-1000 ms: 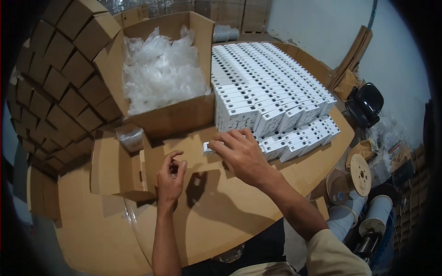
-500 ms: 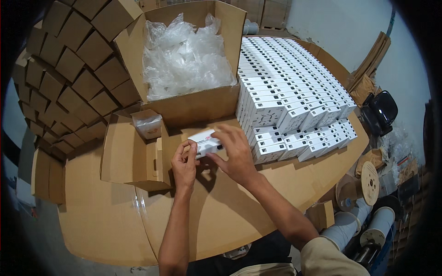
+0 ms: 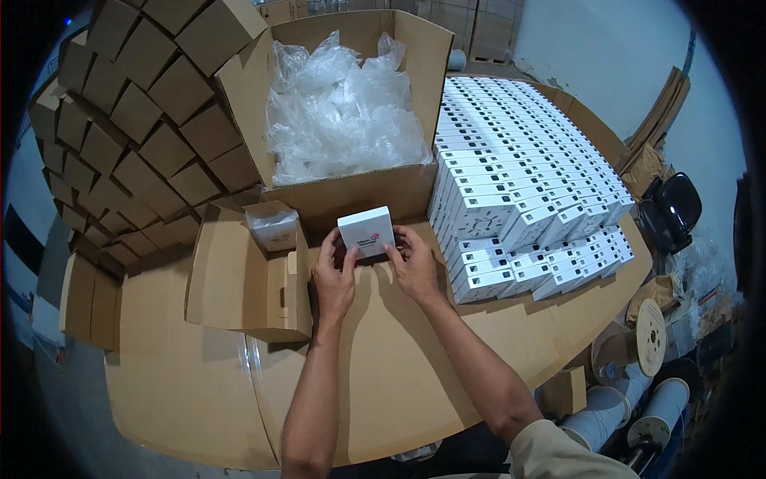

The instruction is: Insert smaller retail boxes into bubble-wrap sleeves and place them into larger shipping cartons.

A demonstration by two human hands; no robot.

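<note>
Head view shows both bare hands at work just on the wearer's side of the large open carton [image 3: 415,191], the landmark for every place given here. One white box [image 3: 365,227] is close before that carton's front wall, tilted so that its broad printed face shows. The left hand [image 3: 335,279] and the right hand [image 3: 415,267] are closed on its two sides, a thumb of each near the lower part of the face and the fingers around the edges; whether the box's lower edge touches the cardboard-covered tabletop [image 3: 183,383] cannot be told.

The step in hand seems to be steadying and orienting this single box, perhaps to look it over. Left-front of the large carton stands a smaller open carton [image 3: 231,271] with a clear plastic bag [image 3: 275,230] at its far end; to its right, similar white boxes [image 3: 483,215] are packed in rows. With both hands engaged, any next move appears to call for an even two-sided hold, or for one hand to take the box's weight before the other lets go.
</note>
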